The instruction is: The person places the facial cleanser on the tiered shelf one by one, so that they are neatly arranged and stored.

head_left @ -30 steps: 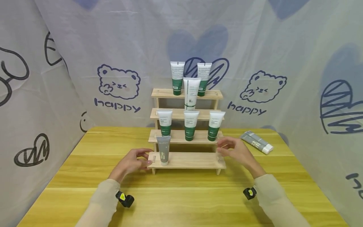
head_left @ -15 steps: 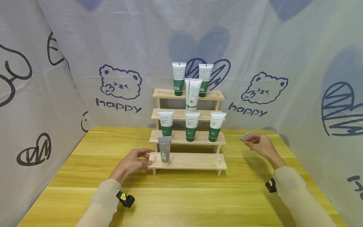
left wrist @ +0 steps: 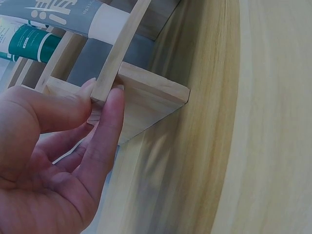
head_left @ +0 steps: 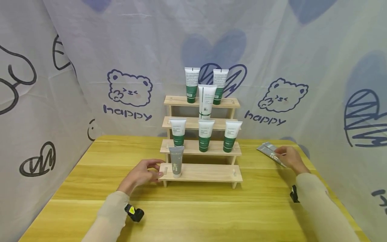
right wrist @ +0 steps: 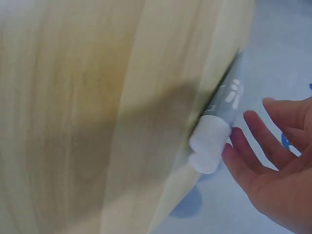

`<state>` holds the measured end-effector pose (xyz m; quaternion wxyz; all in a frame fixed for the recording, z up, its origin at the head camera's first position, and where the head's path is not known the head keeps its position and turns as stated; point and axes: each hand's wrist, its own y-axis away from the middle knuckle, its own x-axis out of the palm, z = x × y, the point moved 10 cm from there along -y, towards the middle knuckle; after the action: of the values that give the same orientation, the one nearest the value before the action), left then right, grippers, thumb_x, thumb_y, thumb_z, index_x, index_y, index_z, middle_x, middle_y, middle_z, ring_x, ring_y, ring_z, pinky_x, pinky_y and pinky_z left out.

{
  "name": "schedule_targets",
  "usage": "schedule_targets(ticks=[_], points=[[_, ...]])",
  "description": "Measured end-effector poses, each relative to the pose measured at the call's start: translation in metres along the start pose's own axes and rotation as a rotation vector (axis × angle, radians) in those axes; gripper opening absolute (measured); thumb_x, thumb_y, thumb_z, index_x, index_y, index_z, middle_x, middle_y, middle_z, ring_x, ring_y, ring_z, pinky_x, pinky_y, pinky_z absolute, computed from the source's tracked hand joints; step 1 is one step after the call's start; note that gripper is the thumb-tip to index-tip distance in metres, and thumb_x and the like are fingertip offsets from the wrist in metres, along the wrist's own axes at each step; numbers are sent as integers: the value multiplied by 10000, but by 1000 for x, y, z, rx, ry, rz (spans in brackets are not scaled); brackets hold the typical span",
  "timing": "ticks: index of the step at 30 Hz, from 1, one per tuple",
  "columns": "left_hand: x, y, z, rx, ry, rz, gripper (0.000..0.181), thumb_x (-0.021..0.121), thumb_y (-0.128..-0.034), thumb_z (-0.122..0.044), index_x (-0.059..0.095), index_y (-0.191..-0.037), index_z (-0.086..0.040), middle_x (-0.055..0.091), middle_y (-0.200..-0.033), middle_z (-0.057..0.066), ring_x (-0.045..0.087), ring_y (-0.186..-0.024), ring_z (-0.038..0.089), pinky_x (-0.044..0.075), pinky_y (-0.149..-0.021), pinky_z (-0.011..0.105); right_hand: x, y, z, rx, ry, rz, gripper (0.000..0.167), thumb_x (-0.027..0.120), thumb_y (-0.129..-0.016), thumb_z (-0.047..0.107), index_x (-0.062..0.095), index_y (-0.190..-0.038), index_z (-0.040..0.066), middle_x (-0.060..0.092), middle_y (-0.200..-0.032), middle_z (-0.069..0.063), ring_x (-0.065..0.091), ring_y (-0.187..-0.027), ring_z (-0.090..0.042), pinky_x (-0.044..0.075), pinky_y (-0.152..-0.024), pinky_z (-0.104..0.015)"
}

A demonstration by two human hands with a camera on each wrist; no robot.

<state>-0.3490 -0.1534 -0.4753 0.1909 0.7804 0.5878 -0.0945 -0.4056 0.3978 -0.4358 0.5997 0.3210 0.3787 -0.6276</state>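
A stepped wooden display stand (head_left: 208,172) stands mid-table in the head view. My left hand (head_left: 143,173) pinches the left end of its lowest step; in the left wrist view the thumb lies above the board and a finger below. One grey tube (head_left: 176,162) stands cap down near that end. At the right, two grey squeeze tubes (head_left: 267,150) lie side by side on the table. Over their cap end is my right hand (head_left: 291,159), partly covering them. In the right wrist view its fingers are spread beside the white caps (right wrist: 209,134), not closed round them.
Three white-and-green tubes (head_left: 204,136) stand on the second step. A taller white tube (head_left: 207,101) is on the third, and two more white-and-green tubes (head_left: 191,84) are on top. Behind the table (head_left: 211,215) hangs a printed cloth (head_left: 181,30).
My right hand has left the stand's right end and moved right to the lying grey tubes, then back to their cap end. The left hand keeps its hold on the stand.
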Motion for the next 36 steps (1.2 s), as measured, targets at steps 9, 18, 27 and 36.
schedule_targets(ticks=[9,18,27,36], points=[[1,-1,1,9,0,2,525,723,-934,-30,571,-1436,-34,620,-1167,170,688,-858,179,664,-801,376,-1,-2,-15,-5,18,-99,231,611,-817,-71,737,-1009,-101,712,-1071,-326,656,-1004,-498,555,-867,-574],[1,-1,0,17,7,8,528,716,-936,-22,559,-1441,-19,612,-1165,174,688,-866,181,665,-811,375,6,-6,-17,-5,-25,-13,309,801,-812,-13,698,-1073,-142,728,-1025,-322,708,-914,-403,593,-751,-351],[2,-1,0,21,31,12,529,716,-936,-12,553,-1439,-3,610,-1156,180,694,-853,180,667,-802,385,8,-6,-13,7,17,65,414,867,-757,36,701,-1097,-133,756,-969,-273,724,-839,-284,564,-713,-258],[2,-2,2,9,33,7,535,718,-934,-10,554,-1443,-15,607,-1177,184,693,-865,185,666,-809,380,11,-3,-10,65,5,80,444,861,-761,17,699,-1149,-128,744,-1012,-285,706,-918,-361,604,-754,-351]])
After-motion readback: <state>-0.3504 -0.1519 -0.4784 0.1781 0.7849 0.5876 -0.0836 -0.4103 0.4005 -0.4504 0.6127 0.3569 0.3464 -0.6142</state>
